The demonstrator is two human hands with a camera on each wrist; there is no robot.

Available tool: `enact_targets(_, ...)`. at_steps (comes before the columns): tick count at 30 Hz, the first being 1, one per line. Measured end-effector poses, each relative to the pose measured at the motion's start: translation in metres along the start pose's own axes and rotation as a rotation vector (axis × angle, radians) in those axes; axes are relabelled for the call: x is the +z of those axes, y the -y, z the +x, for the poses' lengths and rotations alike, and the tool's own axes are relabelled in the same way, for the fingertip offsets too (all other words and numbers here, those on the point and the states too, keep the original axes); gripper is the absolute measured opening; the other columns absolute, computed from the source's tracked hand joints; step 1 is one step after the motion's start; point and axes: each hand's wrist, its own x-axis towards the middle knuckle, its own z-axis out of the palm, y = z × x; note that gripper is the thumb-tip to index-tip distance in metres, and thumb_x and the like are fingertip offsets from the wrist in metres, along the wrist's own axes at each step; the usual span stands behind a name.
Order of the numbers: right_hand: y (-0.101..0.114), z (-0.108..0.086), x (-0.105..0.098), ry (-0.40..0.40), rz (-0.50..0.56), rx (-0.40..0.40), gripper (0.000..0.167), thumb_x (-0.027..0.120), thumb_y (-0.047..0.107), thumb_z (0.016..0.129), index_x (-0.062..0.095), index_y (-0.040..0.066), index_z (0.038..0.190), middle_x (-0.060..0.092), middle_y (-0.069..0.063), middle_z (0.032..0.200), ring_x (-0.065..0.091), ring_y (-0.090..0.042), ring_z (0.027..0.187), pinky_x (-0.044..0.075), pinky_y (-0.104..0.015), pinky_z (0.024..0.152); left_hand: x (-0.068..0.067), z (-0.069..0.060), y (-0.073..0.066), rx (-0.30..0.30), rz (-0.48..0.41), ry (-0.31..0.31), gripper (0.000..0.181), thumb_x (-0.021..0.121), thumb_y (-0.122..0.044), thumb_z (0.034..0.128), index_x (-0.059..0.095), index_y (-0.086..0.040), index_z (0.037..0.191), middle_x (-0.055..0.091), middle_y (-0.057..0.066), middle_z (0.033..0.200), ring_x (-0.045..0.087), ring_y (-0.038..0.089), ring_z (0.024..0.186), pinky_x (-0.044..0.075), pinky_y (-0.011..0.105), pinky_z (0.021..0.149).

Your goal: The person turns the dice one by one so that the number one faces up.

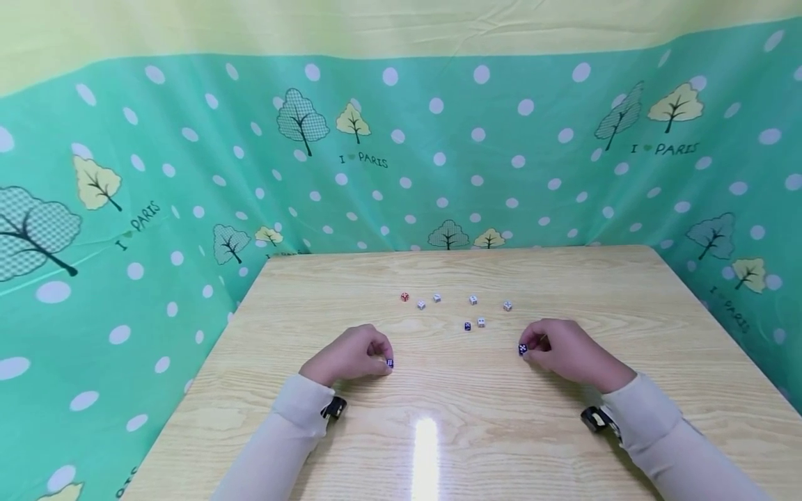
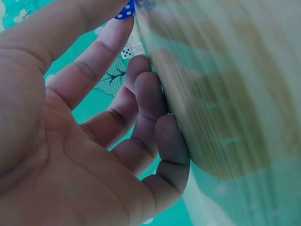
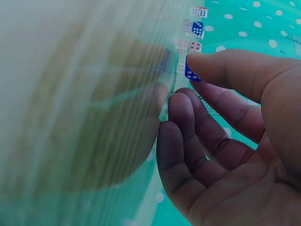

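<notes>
Between thumb and index finger, the left hand [image 1: 357, 353] pinches a blue die [image 1: 390, 362] low over the wooden table, left of centre. The same blue die [image 2: 125, 10] shows at the top edge of the left wrist view, partly cut off. On the other side, the right hand [image 1: 569, 350] pinches a second blue die [image 1: 523, 349] at the tabletop. In the right wrist view the thumb covers part of that blue die [image 3: 192, 74]; the other fingers of the right hand [image 3: 225, 136] curl loosely against the table surface.
Beyond the hands lie a red die [image 1: 404, 297], a third blue die [image 1: 467, 325] and several white dice, one of them [image 1: 481, 322] beside that blue die. A patterned green curtain [image 1: 438, 139] stands behind the table [image 1: 351, 445] and along its sides.
</notes>
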Motion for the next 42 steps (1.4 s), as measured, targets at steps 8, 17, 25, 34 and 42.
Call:
enact_targets(8,0.001,-0.005,0.002,0.023,0.039,-0.019,0.013,0.079,0.009,0.09,0.073,0.018,0.097,0.067,0.006,0.088,0.059,-0.014,0.08,0.051,-0.026,0.067,-0.002,0.008,0.004,0.005,0.022,0.05,0.014,0.086,-0.015,0.0836,0.073,-0.02,0.082,0.063,-0.004,0.079,0.053,0.015,0.079,0.045,0.03,0.068)
enact_targets(17,0.002,-0.004,0.001,0.036,0.035,-0.019,0.013,0.078,0.008,0.089,0.074,0.018,0.097,0.067,0.005,0.087,0.059,-0.014,0.079,0.05,-0.026,0.066,-0.001,0.009,0.006,0.027,0.007,0.047,0.015,0.086,-0.014,0.0836,0.072,-0.02,0.082,0.062,-0.001,0.078,0.052,0.017,0.079,0.045,0.033,0.069)
enact_targets(25,-0.001,-0.002,0.003,0.032,0.021,-0.032,0.014,0.079,0.008,0.088,0.074,0.018,0.097,0.066,0.005,0.087,0.059,-0.013,0.079,0.05,-0.026,0.067,-0.001,0.008,0.006,0.014,0.013,0.049,0.014,0.085,-0.015,0.0843,0.072,-0.02,0.082,0.061,-0.001,0.079,0.052,0.018,0.079,0.044,0.033,0.068)
enact_targets(34,0.006,-0.001,0.002,0.034,-0.011,-0.029,0.017,0.078,0.006,0.087,0.074,0.014,0.101,0.066,0.004,0.088,0.058,-0.014,0.079,0.051,-0.027,0.069,-0.003,0.006,0.004,0.011,0.008,0.057,0.014,0.086,-0.014,0.084,0.073,-0.019,0.082,0.063,-0.002,0.079,0.053,0.016,0.079,0.046,0.031,0.069)
enact_targets(42,0.016,0.001,0.005,0.024,-0.087,-0.053,0.02,0.081,0.006,0.085,0.076,0.011,0.104,0.066,0.003,0.093,0.058,-0.01,0.081,0.052,-0.028,0.072,-0.002,0.008,0.004,0.033,0.007,0.054,0.013,0.085,-0.012,0.0839,0.073,-0.017,0.083,0.062,0.0,0.077,0.052,0.017,0.078,0.045,0.032,0.068)
